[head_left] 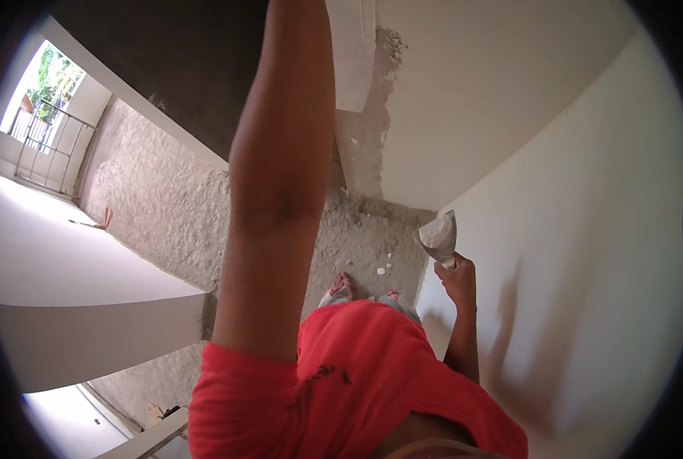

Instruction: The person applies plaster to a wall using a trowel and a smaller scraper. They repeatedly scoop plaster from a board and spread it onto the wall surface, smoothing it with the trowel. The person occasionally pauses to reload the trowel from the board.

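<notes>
In my right hand (458, 281) is a putty knife (439, 236), its handle gripped by closed fingers. White filler covers part of the wide blade, which points up and away from me. Close beside this hand stands the white wall (586, 199) on my right, apparently not touched by the blade. My left arm stretches up and forward across the middle of the picture and runs out at the top edge, so the left hand and anything in it cannot be seen. Ahead, a pale wall (464, 99) has a rough grey unpainted strip (372, 145) along its left side.
Rough concrete floor (368, 237) lies around my feet, with several white bits (381, 271) on it. A dark surface (180, 69) fills the upper left. To the left are a white ledge (73, 252), a thin reddish object (107, 220), and a metal railing (54, 145) before greenery.
</notes>
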The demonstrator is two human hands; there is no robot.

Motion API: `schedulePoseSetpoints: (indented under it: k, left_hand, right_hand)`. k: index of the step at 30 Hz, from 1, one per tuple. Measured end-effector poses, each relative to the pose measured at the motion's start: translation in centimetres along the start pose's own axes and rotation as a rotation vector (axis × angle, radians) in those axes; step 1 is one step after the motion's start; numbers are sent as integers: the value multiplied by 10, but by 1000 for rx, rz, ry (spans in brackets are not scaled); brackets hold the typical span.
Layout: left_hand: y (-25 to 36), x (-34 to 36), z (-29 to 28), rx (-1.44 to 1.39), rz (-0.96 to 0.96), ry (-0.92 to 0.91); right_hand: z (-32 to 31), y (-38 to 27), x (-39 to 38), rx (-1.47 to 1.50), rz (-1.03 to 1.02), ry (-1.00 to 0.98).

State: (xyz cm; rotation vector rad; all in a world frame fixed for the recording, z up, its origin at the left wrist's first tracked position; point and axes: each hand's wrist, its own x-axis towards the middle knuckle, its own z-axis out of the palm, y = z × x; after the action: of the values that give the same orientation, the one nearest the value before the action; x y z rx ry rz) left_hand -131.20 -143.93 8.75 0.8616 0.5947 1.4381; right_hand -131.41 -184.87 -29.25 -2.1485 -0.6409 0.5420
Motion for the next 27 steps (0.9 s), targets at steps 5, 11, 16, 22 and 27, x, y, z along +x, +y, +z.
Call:
schedulePoseSetpoints:
  k: [5, 11, 16, 22, 27]
  left_hand:
    - [42, -6, -29, -153, 226, -248]
    - [-50, -139, -147, -218, 19, -283]
    - [-101, -207, -221, 34, -154, -47]
    - [-107, -244, -226, 277, -85, -566]
    - [-111, -222, -225, 854, 664, -1117]
  right_hand:
    - [-14, -26, -1, 67, 31, -58]
    - [-37, -42, 9, 21, -62, -13]
    - [-44, -72, 22, -102, -299, 42]
    - [-47, -104, 27, -173, -137, 34]
    - [-60, -117, 39, -140, -78, -46]
